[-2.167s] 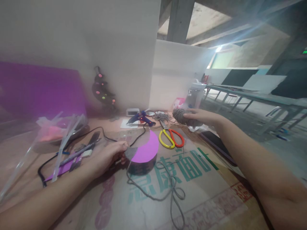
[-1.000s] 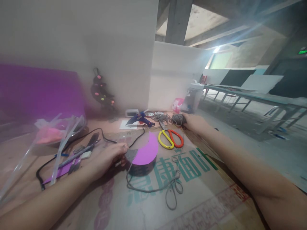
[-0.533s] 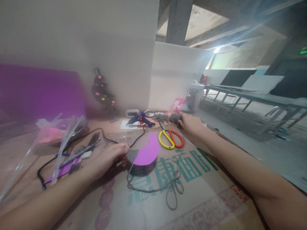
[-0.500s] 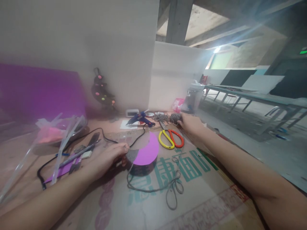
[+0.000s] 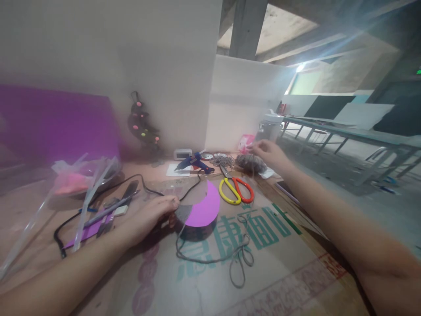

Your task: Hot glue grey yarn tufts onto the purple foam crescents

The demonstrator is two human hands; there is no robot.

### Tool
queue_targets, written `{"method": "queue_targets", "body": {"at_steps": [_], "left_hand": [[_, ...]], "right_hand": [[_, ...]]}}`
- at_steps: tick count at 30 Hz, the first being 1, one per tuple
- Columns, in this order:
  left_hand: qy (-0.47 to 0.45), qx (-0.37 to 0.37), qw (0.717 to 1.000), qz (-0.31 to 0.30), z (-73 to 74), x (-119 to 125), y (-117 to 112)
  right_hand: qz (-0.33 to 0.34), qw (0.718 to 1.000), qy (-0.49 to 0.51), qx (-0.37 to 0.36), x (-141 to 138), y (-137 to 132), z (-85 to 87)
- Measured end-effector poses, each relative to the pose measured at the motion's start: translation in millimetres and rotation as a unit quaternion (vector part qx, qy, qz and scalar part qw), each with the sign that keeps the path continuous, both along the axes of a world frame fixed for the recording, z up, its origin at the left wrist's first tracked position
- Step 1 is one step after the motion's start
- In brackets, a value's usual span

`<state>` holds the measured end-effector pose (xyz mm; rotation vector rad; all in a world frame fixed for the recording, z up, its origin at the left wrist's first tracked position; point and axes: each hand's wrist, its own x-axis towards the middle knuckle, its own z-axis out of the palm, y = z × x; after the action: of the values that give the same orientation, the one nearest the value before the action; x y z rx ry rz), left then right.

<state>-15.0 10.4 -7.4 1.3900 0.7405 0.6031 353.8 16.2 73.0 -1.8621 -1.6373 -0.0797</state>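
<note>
My left hand (image 5: 159, 213) is closed on the left end of a purple paper crescent (image 5: 207, 208). Grey yarn is wrapped round that end, beside my fingertips. From there a loose strand of grey yarn (image 5: 210, 262) runs in loops over the cardboard and up past the scissors. At the back, my right hand (image 5: 268, 153) is raised just above a ball of grey yarn (image 5: 250, 163), thumb and fingers pinched together, seemingly on its strand. Scissors (image 5: 235, 191) with one yellow and one red handle lie between the crescent and the ball.
A blue glue gun (image 5: 194, 163) rests behind the crescent, its black cord trailing left. A pen (image 5: 108, 210), blades and purple scraps lie left, near a plastic bag (image 5: 85, 177). A decorated dark crescent (image 5: 143, 123) hangs on the wall. Printed cardboard (image 5: 263, 272) covers the table.
My right hand has come off the side of the yarn ball and risen slightly to the right, uncovering the ball. My left hand keeps its hold on the crescent.
</note>
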Motion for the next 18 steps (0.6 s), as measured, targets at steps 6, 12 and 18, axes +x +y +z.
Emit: {"method": "queue_targets", "body": {"at_steps": [6, 12, 18], "left_hand": [[-0.002, -0.002, 1.000, 0.005, 3.0, 0, -2], [-0.009, -0.023, 1.000, 0.011, 4.2, 1, -3], [-0.037, -0.030, 0.999, 0.019, 1.3, 1, -4]], "right_hand": [[0.175, 0.936, 0.269, 0.147, -32, -31, 36.9], [0.186, 0.951, 0.182, 0.169, -57, -59, 52.8], [0.121, 0.990, -0.011, 0.071, -52, -67, 57.0]]}}
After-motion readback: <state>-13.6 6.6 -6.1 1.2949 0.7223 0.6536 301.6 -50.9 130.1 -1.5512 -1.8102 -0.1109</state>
